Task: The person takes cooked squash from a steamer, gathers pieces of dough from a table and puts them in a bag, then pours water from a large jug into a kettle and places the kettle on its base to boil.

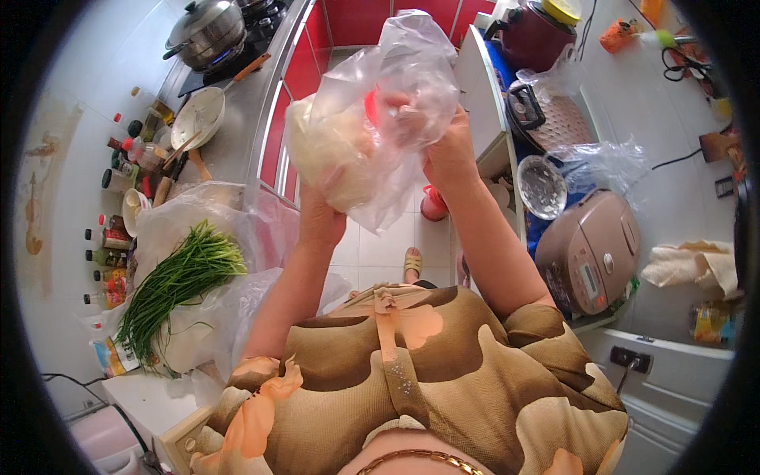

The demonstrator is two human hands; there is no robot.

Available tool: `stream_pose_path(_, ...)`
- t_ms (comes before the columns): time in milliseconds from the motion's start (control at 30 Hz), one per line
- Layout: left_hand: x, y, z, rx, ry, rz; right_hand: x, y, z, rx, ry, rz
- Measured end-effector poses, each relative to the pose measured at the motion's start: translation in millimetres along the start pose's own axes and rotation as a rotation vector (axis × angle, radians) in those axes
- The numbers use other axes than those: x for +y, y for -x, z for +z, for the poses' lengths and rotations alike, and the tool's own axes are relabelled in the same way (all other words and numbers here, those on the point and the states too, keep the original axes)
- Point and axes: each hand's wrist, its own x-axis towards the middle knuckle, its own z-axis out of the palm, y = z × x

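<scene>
Both hands are raised in front of me around a clear plastic bag [415, 53]. Inside it is a pale, rounded mass [326, 148] that looks like dough, though the crinkled plastic blurs it. My left hand [323, 214] supports this mass from below, its fingers partly hidden by the bag. My right hand [451, 148] grips the bag's right side, and some fingers show through the film. Something red [371, 107], possibly a band or printed strip, shows at the bag's middle; I cannot tell which.
On the left counter, green garlic chives [184, 291] lie on plastic sheeting, near several bottles and a white pan [199, 119]. A steel pot [208, 35] sits over a lit burner. To the right stand a rice cooker [588, 255], a foil-like bowl [541, 187] and a dark red pot [537, 38].
</scene>
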Motion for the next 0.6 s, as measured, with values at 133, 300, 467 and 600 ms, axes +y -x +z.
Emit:
stream_pose_path(133, -17, -21, 12, -0.015, -0.020, 0.013, 2, -16, -22, -0.009, -0.062, 0.021)
stream_pose_path(300, -47, -50, 40, -0.046, -0.108, -0.030, -22, -37, -51, -0.177, 0.307, -0.044)
stream_pose_path(467, -82, -71, 56, -0.025, -0.130, -0.087, -43, -56, -75, -0.242, 1.204, -0.459)
stream_pose_path(600, -100, -77, 72, -0.127, -0.228, -0.124, -43, -43, -93, -0.293, 1.457, -0.525)
